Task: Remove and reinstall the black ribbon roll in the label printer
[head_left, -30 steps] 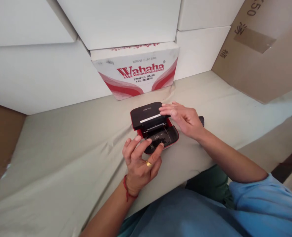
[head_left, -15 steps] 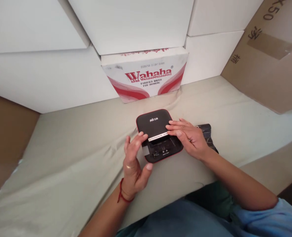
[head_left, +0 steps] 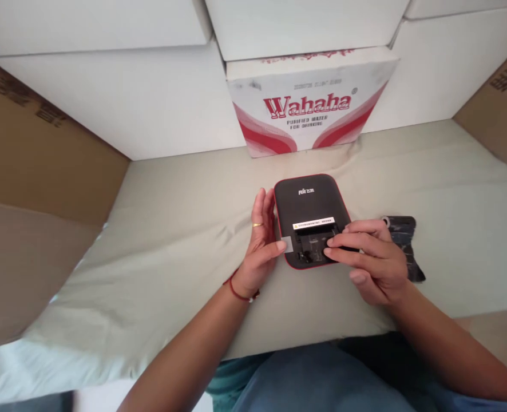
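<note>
A small black label printer (head_left: 309,200) with a red edge lies flat on the cloth, its lid down. A white warning strip crosses the lid above a dark recessed part. My left hand (head_left: 262,240) grips its left side, the fingers along the edge and the thumb on a grey patch at the near left corner. My right hand (head_left: 373,257) holds nothing. Its fingers are partly bent and apart, with two fingertips touching the recessed part near the right edge. Behind that hand lies a dark, marbled roll (head_left: 406,240) with a loose end, partly hidden.
A pale cloth (head_left: 185,229) covers the table, with creases on the left. At the back stands a Wahaha water carton (head_left: 309,114) among stacked white boxes (head_left: 107,97). Brown cartons rise at the left (head_left: 43,160) and right (head_left: 498,103).
The printer's lid, raised a second ago, is now down. My left hand has moved from the front onto the left side; my right fingers have shifted from the lid to the recessed part.
</note>
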`<state>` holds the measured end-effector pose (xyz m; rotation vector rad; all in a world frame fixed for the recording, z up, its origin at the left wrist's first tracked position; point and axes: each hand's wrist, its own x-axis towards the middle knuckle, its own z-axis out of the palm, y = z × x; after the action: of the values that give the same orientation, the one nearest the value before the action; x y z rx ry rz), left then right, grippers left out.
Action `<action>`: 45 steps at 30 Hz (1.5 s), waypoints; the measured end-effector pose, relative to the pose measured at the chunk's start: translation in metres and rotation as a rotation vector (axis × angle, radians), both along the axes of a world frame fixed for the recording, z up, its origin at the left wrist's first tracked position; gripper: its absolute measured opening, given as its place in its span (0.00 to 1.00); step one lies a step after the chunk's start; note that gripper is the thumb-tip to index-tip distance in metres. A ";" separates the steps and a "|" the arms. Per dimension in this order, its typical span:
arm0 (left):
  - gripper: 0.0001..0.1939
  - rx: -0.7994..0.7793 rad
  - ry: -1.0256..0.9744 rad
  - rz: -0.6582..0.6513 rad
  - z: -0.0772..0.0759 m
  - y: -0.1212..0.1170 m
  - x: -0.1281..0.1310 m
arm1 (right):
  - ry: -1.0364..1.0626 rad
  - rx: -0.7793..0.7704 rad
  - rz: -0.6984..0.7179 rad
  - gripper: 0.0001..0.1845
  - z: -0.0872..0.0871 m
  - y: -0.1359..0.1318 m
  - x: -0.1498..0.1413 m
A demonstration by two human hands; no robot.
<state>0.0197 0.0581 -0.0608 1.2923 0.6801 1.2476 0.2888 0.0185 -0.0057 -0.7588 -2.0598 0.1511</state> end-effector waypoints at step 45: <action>0.53 -0.234 -0.169 -0.057 -0.003 -0.003 0.007 | -1.237 -0.714 -0.401 0.18 0.098 0.104 -0.100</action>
<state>0.0268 0.0550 -0.0643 0.9961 0.6425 1.1779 0.1892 0.1222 0.0928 -2.0692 -2.9302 0.2227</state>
